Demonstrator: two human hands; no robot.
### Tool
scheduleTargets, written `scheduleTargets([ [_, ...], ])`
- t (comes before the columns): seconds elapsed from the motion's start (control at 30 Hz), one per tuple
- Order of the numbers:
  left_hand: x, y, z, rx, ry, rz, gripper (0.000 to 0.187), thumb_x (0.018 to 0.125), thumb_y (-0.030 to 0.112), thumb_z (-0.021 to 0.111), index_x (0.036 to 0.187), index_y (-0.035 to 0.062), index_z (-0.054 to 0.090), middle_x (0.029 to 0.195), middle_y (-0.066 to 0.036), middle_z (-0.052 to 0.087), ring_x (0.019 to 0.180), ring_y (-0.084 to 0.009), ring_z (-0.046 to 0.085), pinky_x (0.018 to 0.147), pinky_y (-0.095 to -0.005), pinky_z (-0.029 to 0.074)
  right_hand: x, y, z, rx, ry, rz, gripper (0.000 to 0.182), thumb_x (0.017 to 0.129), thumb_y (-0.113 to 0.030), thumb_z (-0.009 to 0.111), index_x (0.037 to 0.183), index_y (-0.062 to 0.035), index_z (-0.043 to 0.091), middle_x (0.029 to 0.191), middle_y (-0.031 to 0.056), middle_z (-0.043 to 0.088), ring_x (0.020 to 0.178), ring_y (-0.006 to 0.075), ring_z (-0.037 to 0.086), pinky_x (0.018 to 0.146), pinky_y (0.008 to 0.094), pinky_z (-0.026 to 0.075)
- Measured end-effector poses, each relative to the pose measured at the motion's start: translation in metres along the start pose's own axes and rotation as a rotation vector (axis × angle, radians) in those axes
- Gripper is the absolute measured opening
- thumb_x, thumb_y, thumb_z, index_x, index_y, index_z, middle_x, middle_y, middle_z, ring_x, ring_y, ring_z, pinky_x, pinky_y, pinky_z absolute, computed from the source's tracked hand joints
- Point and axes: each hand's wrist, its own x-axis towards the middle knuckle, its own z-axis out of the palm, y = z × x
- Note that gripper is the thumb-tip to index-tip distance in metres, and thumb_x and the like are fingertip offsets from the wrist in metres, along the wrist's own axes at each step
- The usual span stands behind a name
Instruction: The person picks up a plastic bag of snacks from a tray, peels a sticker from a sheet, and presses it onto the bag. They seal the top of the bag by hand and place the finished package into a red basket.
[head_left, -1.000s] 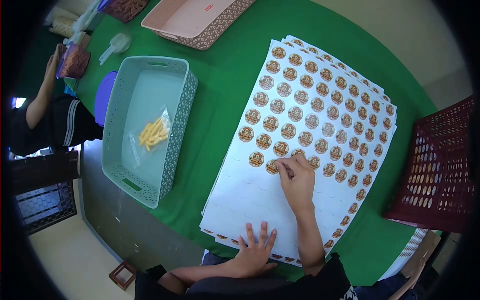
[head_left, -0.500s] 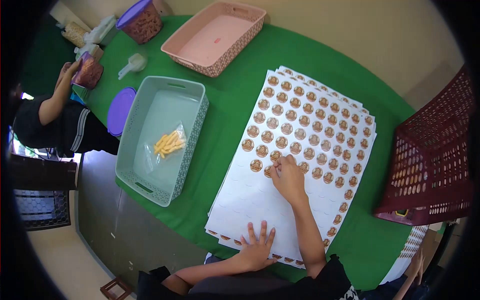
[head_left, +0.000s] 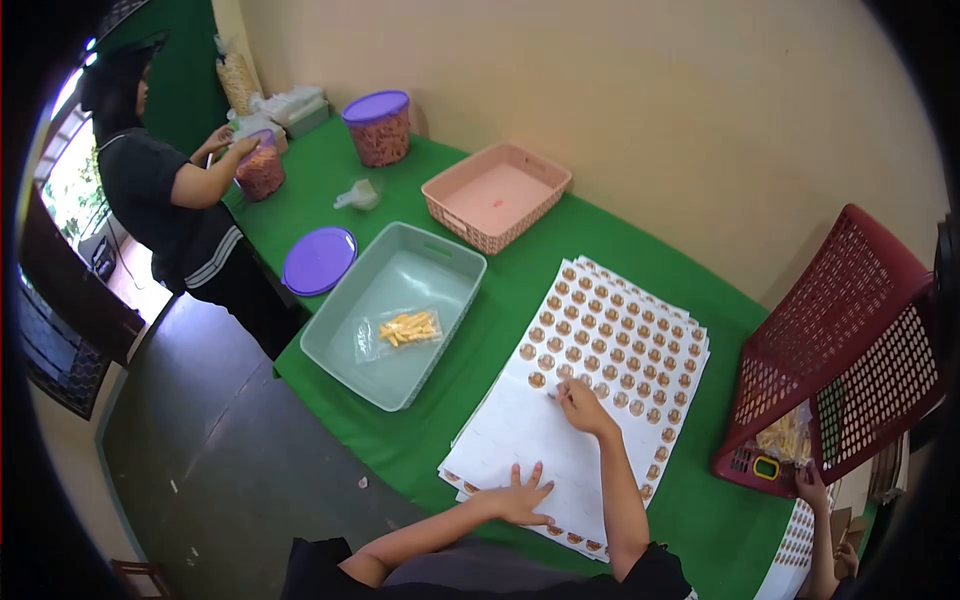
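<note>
Sheets of round brown stickers (head_left: 620, 340) lie stacked on the green table. My left hand (head_left: 522, 497) rests flat with spread fingers on the bare white lower part of the top sheet. At the edge of the remaining sticker rows, my right hand (head_left: 580, 405) is closed in a pinch; what its fingertips hold is too small to make out. Left of the sheets stands a pale green basket (head_left: 345, 375), with a clear bag of yellow sticks (head_left: 408, 328) inside it.
A pink basket (head_left: 498, 190), purple lid (head_left: 320, 260), scoop (head_left: 358, 195) and tub (head_left: 378, 135) stand further back. At the left a person (head_left: 165, 170) handles another tub (head_left: 260, 170). Right: a maroon basket (head_left: 850, 300) with a co-worker's hand (head_left: 812, 487) at it.
The view has tilted up and left. My right hand has come a little away from the sticker rows' edge. The co-worker's hand at the right now touches the maroon basket, where packed bags show.
</note>
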Motion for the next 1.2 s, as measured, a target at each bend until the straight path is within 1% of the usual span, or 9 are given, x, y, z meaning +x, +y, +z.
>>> scheduleTargets([
  [0.1,-0.049,-0.019,-0.058,-0.377,0.046,0.239,0.066,0.082,0.043,0.044,0.127,-0.0004,0.022,0.130,-0.021,0.025,0.115,-0.0318,0.034,0.091,-0.0349,0.033,-0.013,0.006,0.011,0.163,0.011,0.102,0.008,0.079,-0.010,0.043,0.081,-0.0027,0.044,0.082,0.0092,0.054,0.072,0.0177,0.048,0.068,0.0301,0.040],
  [0.23,-0.101,-0.053,-0.105,-1.635,0.980,0.691,0.039,0.082,0.025,0.048,0.113,0.0049,0.038,0.110,-0.011,0.044,0.101,-0.0269,0.045,0.087,-0.0431,0.036,-0.034,0.006,0.019,0.359,0.053,0.122,0.029,0.085,-0.027,0.046,0.089,0.0015,0.047,0.091,0.0139,0.057,0.083,0.0186,0.054,0.072,0.0294,0.043],
  [0.33,-0.094,-0.124,-0.115,-2.224,1.328,0.606,0.057,0.075,0.029,0.052,0.122,0.0085,0.028,0.126,-0.015,0.023,0.114,-0.0282,0.030,0.092,-0.0455,0.028,-0.055,-0.006,0.020,0.527,0.126,0.173,0.018,0.083,-0.018,0.049,0.085,-0.0003,0.047,0.083,0.0080,0.055,0.078,0.0136,0.052,0.070,0.0258,0.043],
  [0.43,-0.083,-0.172,-0.117,-2.567,1.072,0.478,0.070,0.071,0.031,0.052,0.128,0.0078,0.019,0.132,-0.019,0.006,0.121,-0.0308,0.017,0.096,-0.0482,0.018,-0.077,-0.004,0.029,0.731,0.272,0.196,0.011,0.079,-0.010,0.052,0.083,-0.0006,0.047,0.077,0.0048,0.052,0.074,0.0116,0.051,0.067,0.0236,0.043],
  [0.63,-0.052,-0.209,-0.123,-2.513,1.169,0.307,0.079,0.073,0.040,0.047,0.133,0.0114,0.004,0.137,-0.014,-0.006,0.126,-0.0327,-0.006,0.098,-0.0473,-0.001,-0.128,-0.027,0.022,0.823,0.421,0.344,0.011,0.078,-0.006,0.055,0.086,0.0000,0.048,0.076,0.0047,0.053,0.071,0.0097,0.053,0.067,0.0226,0.046],
  [0.83,-0.042,-0.223,-0.131,-2.341,1.238,0.157,0.078,0.071,0.042,0.045,0.133,0.0106,0.009,0.139,-0.005,0.003,0.127,-0.0239,-0.003,0.098,-0.0456,-0.002,-0.151,-0.029,0.021,0.838,0.513,0.405,0.010,0.079,-0.004,0.052,0.088,-0.0003,0.050,0.080,0.0047,0.052,0.074,0.0105,0.052,0.068,0.0235,0.046],
  [0.93,-0.040,-0.221,-0.132,-2.279,1.335,0.000,0.068,0.072,0.033,0.048,0.128,0.0032,0.022,0.135,-0.010,0.015,0.125,-0.0242,0.014,0.098,-0.0405,0.015,-0.154,-0.033,0.023,0.877,0.561,0.389,0.013,0.077,-0.005,0.054,0.087,0.0014,0.051,0.080,0.0058,0.053,0.074,0.0113,0.051,0.068,0.0237,0.045],
  [1.0,-0.038,-0.219,-0.126,-1.977,1.569,0.327,0.050,0.074,0.023,0.052,0.114,-0.0022,0.035,0.124,-0.014,0.028,0.111,-0.0214,0.036,0.087,-0.0311,0.034,-0.158,-0.039,0.025,0.899,0.584,0.354,0.014,0.076,-0.005,0.055,0.088,0.0017,0.050,0.080,0.0062,0.053,0.075,0.0115,0.052,0.068,0.0239,0.045],
  [1.2,-0.051,-0.165,-0.133,-1.379,2.079,0.023,0.040,0.078,0.014,0.057,0.106,-0.0006,0.032,0.109,-0.012,0.036,0.092,-0.0191,0.044,0.077,-0.0305,0.040,-0.180,-0.063,0.025,0.917,0.661,0.309,0.019,0.075,-0.006,0.058,0.090,0.0027,0.049,0.083,0.0076,0.052,0.076,0.0127,0.053,0.071,0.0246,0.046],
])
